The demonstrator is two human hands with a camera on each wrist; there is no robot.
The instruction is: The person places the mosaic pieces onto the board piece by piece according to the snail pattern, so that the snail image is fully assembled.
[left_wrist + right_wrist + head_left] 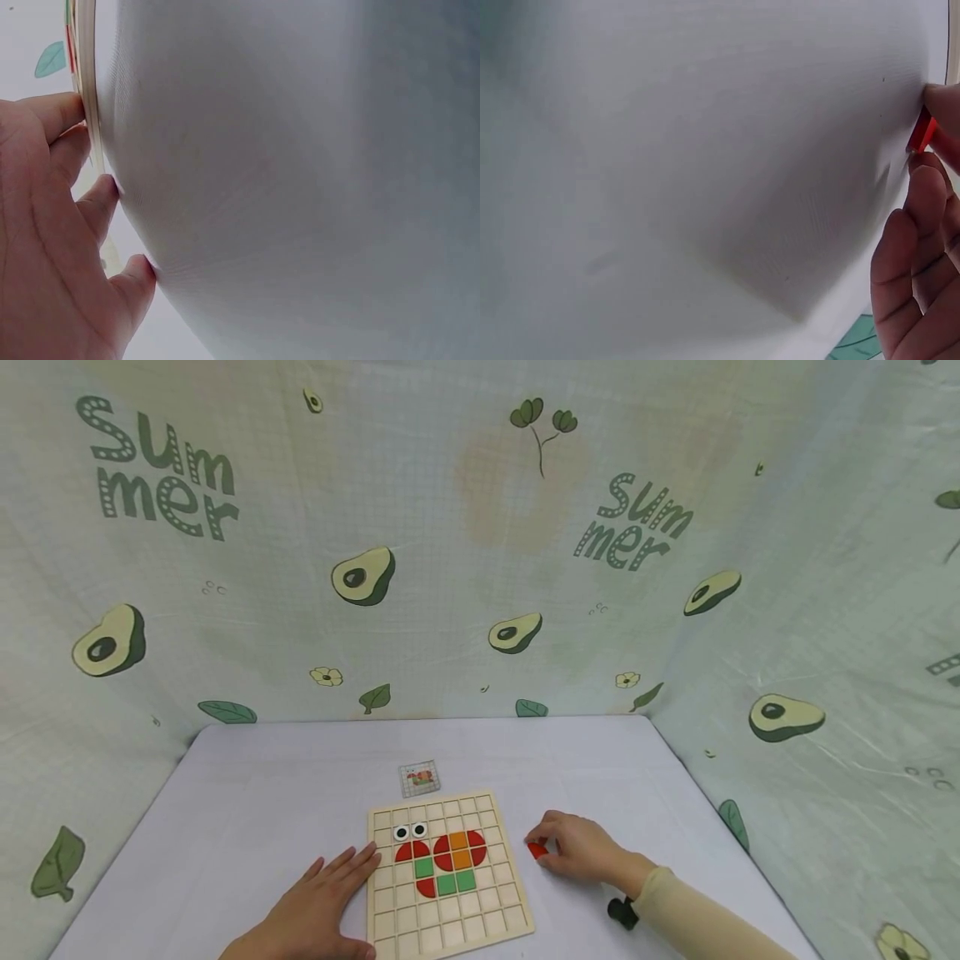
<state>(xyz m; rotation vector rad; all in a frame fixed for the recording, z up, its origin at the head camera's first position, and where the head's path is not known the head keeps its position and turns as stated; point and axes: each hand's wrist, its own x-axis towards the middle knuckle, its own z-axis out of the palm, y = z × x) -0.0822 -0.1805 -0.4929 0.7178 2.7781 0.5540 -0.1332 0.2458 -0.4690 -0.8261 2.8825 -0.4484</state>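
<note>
A wooden grid board [491,899] lies on the white table, bearing flat red, green and orange pieces and two round eye pieces [410,832]. Along its left edge rests my left hand [322,897], fingers extended and fingertips touching the rim; the left wrist view shows these fingers against the board's side [88,67]. Just right of the board, my right hand [581,852] pinches a small red piece [537,850] between thumb and fingers, close to the tabletop. Fingers cover part of that piece, so its full shape is hidden; its thin red side [922,132] shows in the right wrist view.
Behind the board lies a small square card [419,779] printed with a similar coloured figure. A small black object [622,912] sits at the right sleeve's cuff. Cloth [442,527] printed with avocados and leaves hangs around the table's back and sides.
</note>
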